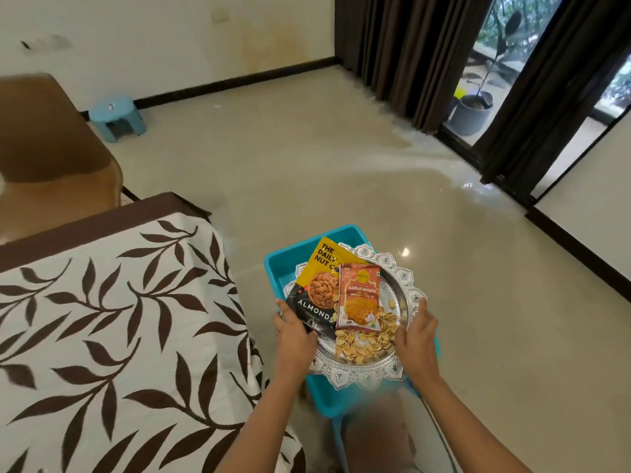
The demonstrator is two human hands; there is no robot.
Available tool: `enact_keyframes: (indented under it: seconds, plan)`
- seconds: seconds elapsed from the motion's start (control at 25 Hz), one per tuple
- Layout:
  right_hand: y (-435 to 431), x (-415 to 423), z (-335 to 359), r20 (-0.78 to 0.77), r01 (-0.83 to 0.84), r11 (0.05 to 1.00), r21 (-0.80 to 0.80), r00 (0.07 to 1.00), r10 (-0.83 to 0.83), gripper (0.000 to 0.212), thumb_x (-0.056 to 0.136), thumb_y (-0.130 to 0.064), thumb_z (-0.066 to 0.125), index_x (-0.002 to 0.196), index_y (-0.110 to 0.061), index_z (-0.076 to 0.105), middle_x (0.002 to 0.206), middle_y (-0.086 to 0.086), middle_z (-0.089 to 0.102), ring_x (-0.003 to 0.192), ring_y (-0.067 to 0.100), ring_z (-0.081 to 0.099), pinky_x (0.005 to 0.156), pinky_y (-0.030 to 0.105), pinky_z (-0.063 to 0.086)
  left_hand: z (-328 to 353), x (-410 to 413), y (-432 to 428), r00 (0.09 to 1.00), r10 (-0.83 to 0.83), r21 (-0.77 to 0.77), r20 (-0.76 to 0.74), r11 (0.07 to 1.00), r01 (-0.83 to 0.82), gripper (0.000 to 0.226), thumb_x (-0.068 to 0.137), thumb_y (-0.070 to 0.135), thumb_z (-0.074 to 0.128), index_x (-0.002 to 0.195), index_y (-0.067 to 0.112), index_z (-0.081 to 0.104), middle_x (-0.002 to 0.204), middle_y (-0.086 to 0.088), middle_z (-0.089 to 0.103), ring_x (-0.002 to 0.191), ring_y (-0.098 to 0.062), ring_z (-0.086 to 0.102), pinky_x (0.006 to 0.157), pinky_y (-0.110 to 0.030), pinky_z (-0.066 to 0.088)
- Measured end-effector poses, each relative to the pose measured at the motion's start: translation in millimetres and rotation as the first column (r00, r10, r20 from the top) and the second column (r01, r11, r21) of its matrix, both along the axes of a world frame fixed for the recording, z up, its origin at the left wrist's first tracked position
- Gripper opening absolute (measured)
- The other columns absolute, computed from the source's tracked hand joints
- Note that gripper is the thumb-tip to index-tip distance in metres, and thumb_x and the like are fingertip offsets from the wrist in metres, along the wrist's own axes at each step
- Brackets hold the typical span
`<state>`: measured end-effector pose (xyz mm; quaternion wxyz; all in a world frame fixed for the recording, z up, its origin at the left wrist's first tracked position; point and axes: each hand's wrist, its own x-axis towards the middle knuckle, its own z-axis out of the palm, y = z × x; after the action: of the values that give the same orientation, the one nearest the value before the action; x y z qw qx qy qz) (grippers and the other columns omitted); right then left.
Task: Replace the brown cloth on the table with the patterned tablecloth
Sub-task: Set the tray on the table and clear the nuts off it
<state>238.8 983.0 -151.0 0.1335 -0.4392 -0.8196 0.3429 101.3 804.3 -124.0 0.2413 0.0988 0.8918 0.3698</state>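
Beige tiled floor, blue tub (280,268) below silver tray (406,278). Clasped on tray's opposite rims: left hand (293,332) and right hand (415,336). Already spread just left of tray, nearer left hand: patterned tablecloth (102,319).

Glossy beige floor (307,165), dark curtains (403,56), small blue stool (117,116), perhaps stained cream wall (170,35).

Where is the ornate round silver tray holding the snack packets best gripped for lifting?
Likely grip the silver tray by its scalloped rim at opposite sides, left hand from the left, right hand from the right, kept level: it is wide, shallow and carries loose nut shells.
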Motion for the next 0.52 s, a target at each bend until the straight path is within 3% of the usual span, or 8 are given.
enact_keyframes:
  seconds: [0.16,0.36,0.52]
  plan:
    - [-14.4,-39.8,66.8,-0.055,-0.134,0.990,0.036,0.989,0.136,0.073,0.094,-0.008,0.050,0.152,-0.009,0.005,0.140,0.025,0.026,0.093,0.027,0.052,0.077,0.031,0.041,58.3,-22.8,-30.1,0.996,0.062,0.040,-0.070,0.997,-0.059,0.102,0.088,0.017,0.064,0.149,0.008,-0.017,0.150,-0.023,0.011,0.130,-0.038,0.039,0.106,-0.042,0.037]
    - [-67.2,-109.3,137.7,-0.125,-0.251,0.963,0.102,0.957,0.263,0.069,0.095,-0.010,0.050,0.152,-0.008,0.010,0.143,0.025,0.026,0.108,0.036,0.052,0.083,0.034,0.042,129.2,-58.4,-101.0,0.954,0.224,0.109,-0.202,0.973,-0.205,0.103,0.087,0.021,0.068,0.150,0.004,-0.012,0.148,-0.023,0.014,0.128,-0.034,0.042,0.099,-0.033,0.039]
    - [-150.0,-164.2,172.9,-0.172,-0.388,0.910,0.143,0.896,0.409,0.066,0.097,-0.013,0.048,0.151,-0.008,0.011,0.143,0.023,0.026,0.100,0.027,0.050,0.082,0.029,0.040,165.7,-81.7,-195.9,0.888,0.364,0.142,-0.280,0.931,-0.336,0.099,0.087,0.016,0.067,0.150,0.001,-0.008,0.149,-0.025,0.013,0.124,-0.035,0.047,0.090,-0.025,0.038]
